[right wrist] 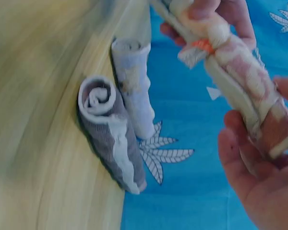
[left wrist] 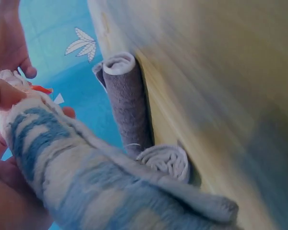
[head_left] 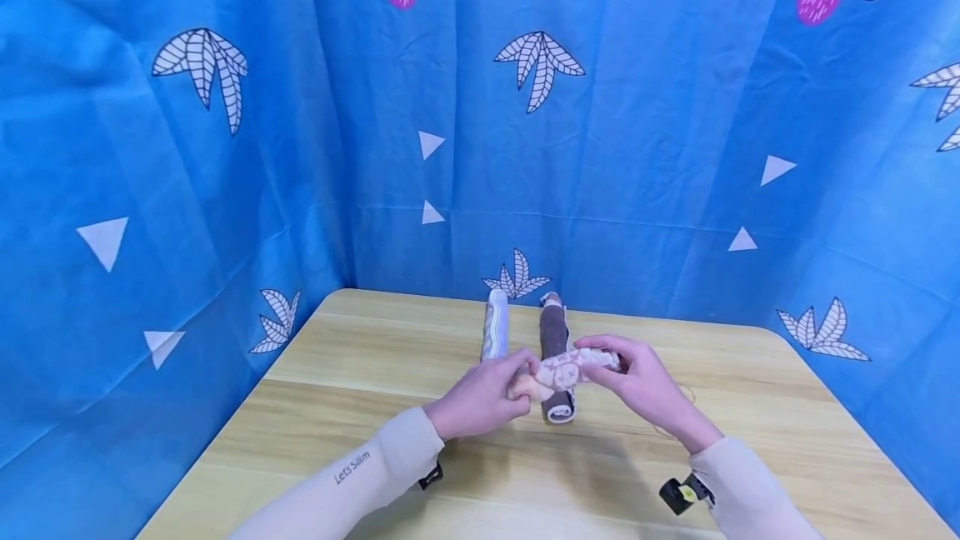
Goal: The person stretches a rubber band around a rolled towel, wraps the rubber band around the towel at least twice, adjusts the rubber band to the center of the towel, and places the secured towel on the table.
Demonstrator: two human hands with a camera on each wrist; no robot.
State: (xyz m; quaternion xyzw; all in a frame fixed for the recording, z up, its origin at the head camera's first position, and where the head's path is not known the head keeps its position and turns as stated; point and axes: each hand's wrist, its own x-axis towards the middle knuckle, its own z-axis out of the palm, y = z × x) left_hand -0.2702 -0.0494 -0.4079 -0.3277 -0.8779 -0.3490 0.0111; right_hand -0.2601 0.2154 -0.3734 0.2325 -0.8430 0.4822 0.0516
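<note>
Patterned towel roll point(head_left: 566, 370), pinched by the left hand point(head_left: 486, 397) and right hand point(head_left: 643, 375) above a brown roll point(head_left: 554, 333), looks wound but isn't yet laid down, while the brown roll and, left of it, a pale roll point(head_left: 495, 327) already lie coiled on the surface point(head_left: 375, 348).

Three rolled cloth towels point(head_left: 564, 372) (multicoloured, brown, lavender), two bare hands point(head_left: 482, 398), two black wrist devices point(head_left: 677, 496), one wooden table point(head_left: 360, 377).
</note>
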